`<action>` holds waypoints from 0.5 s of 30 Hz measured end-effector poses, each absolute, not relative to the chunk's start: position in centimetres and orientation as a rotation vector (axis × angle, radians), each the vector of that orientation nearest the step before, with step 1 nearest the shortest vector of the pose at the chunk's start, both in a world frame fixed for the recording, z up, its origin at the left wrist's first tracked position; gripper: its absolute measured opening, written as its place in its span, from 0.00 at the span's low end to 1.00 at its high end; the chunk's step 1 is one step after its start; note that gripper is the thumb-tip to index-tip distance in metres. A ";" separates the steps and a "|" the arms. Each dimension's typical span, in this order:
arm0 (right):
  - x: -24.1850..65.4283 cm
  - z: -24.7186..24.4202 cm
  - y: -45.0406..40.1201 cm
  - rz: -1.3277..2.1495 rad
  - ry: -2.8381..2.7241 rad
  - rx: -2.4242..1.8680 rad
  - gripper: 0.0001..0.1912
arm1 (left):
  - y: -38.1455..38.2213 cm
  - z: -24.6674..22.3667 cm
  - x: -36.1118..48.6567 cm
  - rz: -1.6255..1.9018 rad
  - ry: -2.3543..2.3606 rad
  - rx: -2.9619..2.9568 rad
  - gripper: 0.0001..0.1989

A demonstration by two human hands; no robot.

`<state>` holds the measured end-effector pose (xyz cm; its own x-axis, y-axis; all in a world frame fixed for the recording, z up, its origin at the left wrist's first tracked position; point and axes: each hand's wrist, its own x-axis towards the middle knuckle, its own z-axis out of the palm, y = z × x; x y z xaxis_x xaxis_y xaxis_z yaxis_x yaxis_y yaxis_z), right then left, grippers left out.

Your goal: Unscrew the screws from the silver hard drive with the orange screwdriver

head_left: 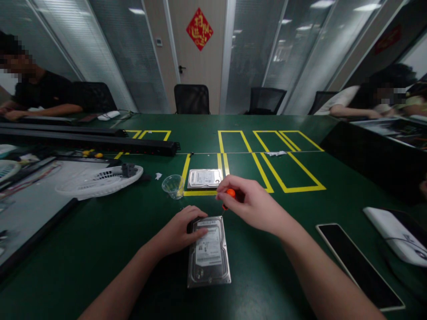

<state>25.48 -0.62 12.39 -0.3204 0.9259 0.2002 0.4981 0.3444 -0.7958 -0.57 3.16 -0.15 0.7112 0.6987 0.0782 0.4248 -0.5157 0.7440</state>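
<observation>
A silver hard drive [210, 258] with a white label lies flat on the green table in front of me. My left hand [185, 229] grips its far left part, thumb on the label and fingers along the far edge. In my right hand [245, 200] is a screwdriver [231, 193] with an orange handle, held upright in closed fingers. Its tip is at the far right corner of the drive; whether it sits in a screw is too small to tell. Beyond my hands, a second hard drive [203, 178] lies inside a yellow taped outline, beside a clear plastic cup [173, 186].
At right lie a phone [356, 266] and a white device [396, 233] with a cable. White racket-shaped parts [100, 182], a grey panel [36, 213] and long black bars [90, 141] fill the left. People sit at both far sides. A black case [373, 146] stands right.
</observation>
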 end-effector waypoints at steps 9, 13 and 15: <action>25.6 12.6 -0.7 0.925 -1.949 -1.286 0.13 | 3.1 -0.1 -0.6 0.477 0.853 2.180 0.14; 25.6 12.6 -0.7 0.869 -1.950 -1.317 0.08 | 3.1 -0.1 -0.6 0.480 0.849 2.181 0.14; 25.6 12.6 -0.7 0.830 -1.954 -1.325 0.07 | 3.1 0.0 -0.6 0.474 0.849 2.178 0.14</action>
